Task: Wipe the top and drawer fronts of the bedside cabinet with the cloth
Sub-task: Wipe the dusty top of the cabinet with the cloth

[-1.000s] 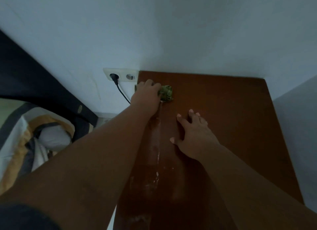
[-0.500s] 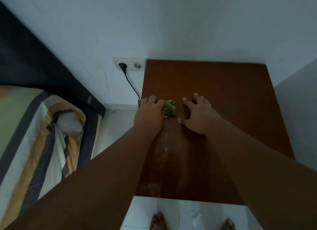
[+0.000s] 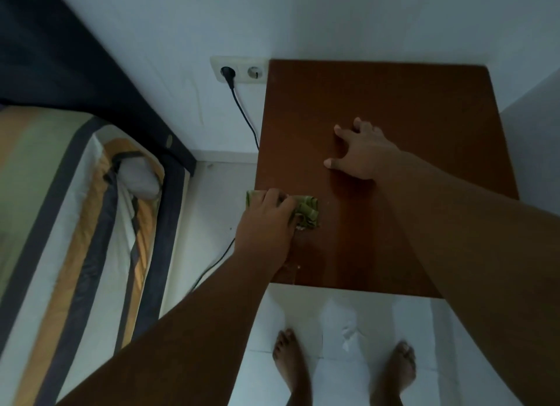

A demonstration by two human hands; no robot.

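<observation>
Cloth [image 3: 306, 213] bunched under left hand [image 3: 266, 220] fingers at cabinet top [image 3: 394, 102] near-left edge; right hand [image 3: 362, 155] splayed flat, empty, bracing. Best kept flat, strokes overlapping rightward.

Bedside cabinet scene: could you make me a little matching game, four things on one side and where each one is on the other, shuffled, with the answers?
Things:
1. cloth
2. right hand
3. black plug
4. bare feet

Places:
A. on the white floor in front of the cabinet
B. in the wall socket left of the cabinet
C. flat on the middle of the cabinet top, holding nothing
D. under the left hand near the top's left edge

Pairs: 1-D, 2-C, 3-B, 4-A
</observation>
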